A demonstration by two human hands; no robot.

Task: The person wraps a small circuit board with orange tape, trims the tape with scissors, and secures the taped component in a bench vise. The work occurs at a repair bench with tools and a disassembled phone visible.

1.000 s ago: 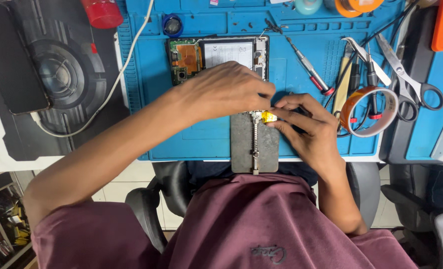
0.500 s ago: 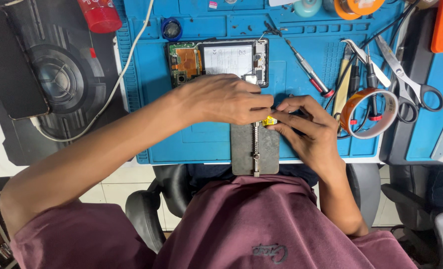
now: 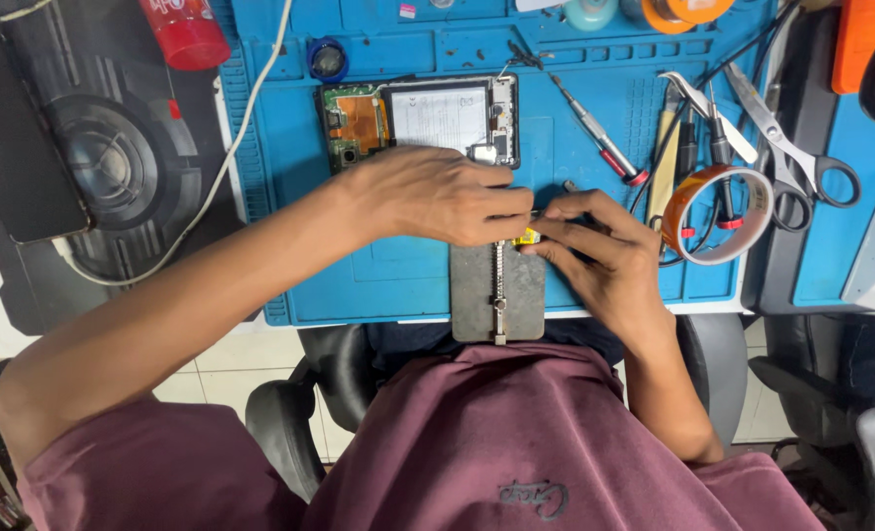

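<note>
My left hand reaches across the blue work mat, its curled fingertips meeting my right hand over the top end of a grey metal holder plate. A small yellow part is pinched between the fingertips of both hands, mostly hidden by them. Just beyond my left hand lies an opened phone with its circuit board and white battery label showing.
A screwdriver with a red collar, tweezers, scissors and an orange tape roll lie right of the hands. A red cup, a white cable and a black pad are to the left. The chair is below.
My two hands have drawn a little closer together over the top of the holder plate. The yellow part stays between the fingertips.
</note>
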